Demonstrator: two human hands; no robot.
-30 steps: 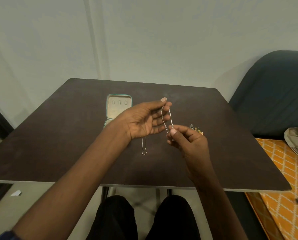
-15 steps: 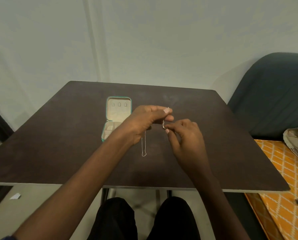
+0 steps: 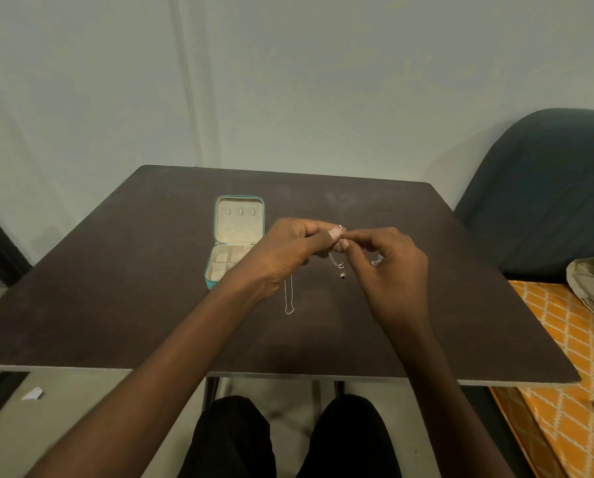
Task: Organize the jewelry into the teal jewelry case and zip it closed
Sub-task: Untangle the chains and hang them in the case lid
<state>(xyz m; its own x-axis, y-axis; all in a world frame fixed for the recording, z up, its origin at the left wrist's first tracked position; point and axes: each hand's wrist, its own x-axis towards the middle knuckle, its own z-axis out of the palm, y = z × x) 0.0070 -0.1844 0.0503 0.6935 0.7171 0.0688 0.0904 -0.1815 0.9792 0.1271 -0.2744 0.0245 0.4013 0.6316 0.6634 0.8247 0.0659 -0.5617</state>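
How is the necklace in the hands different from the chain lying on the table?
The pendant necklace is pinched between the left hand and right hand, above the table; the bare chain lies flat on it, partly hidden under the left wrist. The held one hangs in short loops with a small dark pendant at the bottom; the lying one stretches out in a long narrow loop with no pendant showing. Both are thin and silvery, outside the teal case.

Jewelry case (image 3: 239, 232) front compartments partly behind left wrist.

Dark brown table (image 3: 116, 305), dark teal chair (image 3: 547, 194), orange patterned mat (image 3: 564, 357), pale wall (image 3: 288, 81), white paper scrap (image 3: 32, 393) on floor
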